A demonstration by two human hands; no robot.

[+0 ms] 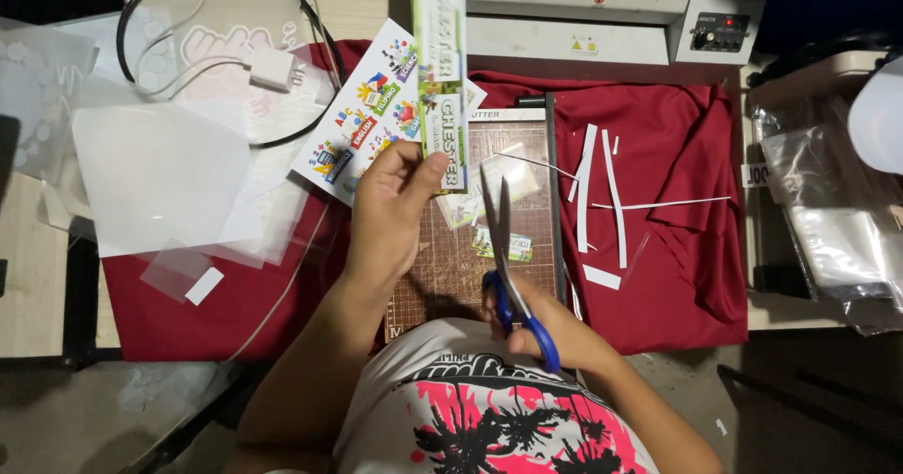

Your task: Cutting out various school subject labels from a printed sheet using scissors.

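Only the head view here, looking straight down at the work. The left hand (390, 206) pinches a long laminated strip (440, 70) of colourful labels by its near end, holding it upright over the cutting board (451, 248). The right hand (546, 328) is closed through the blue handles of the scissors (503, 248), blades nearly shut and pointing away, tips just beside the bottom edge of the strip.

As for progress, I'd say it's somewhere in the middle: a few small cut labels (499, 241) already lie on the board, and thin white trimmings (602, 192) are scattered to the right on the red cloth (677, 154). The strip in hand looks uncut across its labels, and another printed sheet (367, 117) waits on the left, partly under the strip, so there's a fair bit left.

Around it: a laminator (583, 8) sits at the far edge, clear laminating pouches (160, 173) are spread on the left, and a white charger (273, 68) with looping cables lies far left. Plastic bags (828, 211) crowd the right side. Nothing really blocks the scissors, though the loose bits on the board sit right under the cut.
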